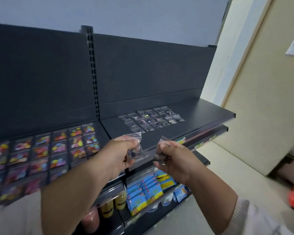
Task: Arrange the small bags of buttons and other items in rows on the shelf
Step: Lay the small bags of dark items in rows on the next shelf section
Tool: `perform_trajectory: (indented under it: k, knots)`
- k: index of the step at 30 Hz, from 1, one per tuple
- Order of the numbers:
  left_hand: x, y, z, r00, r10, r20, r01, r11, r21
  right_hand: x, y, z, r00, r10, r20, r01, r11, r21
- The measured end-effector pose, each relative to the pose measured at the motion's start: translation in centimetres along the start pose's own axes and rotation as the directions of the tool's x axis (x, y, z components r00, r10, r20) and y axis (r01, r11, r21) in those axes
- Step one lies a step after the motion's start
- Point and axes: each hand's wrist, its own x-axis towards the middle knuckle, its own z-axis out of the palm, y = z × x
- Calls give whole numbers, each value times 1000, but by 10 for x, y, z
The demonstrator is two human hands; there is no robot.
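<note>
Small bags of colourful buttons are lying in tight rows on the left part of the shelf, running right up to its front edge. Your left hand is pinching a clear bag of dark pieces just in front of the shelf. Your right hand is gripping a second clear bag close beside it, and the two bags are not touching. Behind your hands, rows of clear bags are sitting toward the back of the right part, leaving bare shelf in front and on both sides. The edge labels are showing colour, but their writing is too blurred to read. Lower down, blue packets are standing with unreadable print.
</note>
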Motion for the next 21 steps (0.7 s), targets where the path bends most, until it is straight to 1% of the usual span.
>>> perform_trajectory:
  k: [2,5,7,11,14,16,19,21]
  knots:
    - [12,1,9,1000,22,-12,-21,998,51,9,-2,-8,998,3,-58,-3,1000,1]
    - [38,3,16,998,62,-14,-60,992,110,29,-8,-18,991,2,-136,-9,999,-49]
    - [59,6,18,997,69,-19,-66,988,139,45,-16,-25,987,-4,-161,-13,994,-107]
    - [95,15,20,995,73,-64,-64,989,136,81,-33,-35,990,-62,-130,12,936,-352]
    - [119,16,20,995,56,-78,-42,983,178,106,-45,-39,988,-92,-123,23,879,-475]
    - [136,14,20,995,14,-103,5,983,181,122,-49,-42,992,-74,-100,15,868,-497]
    - [153,9,22,988,-71,-141,94,982,165,147,-50,-49,993,0,-116,-57,866,-497]
    - [161,6,26,984,-92,-151,120,975,188,164,-49,-53,994,41,-97,-86,847,-524]
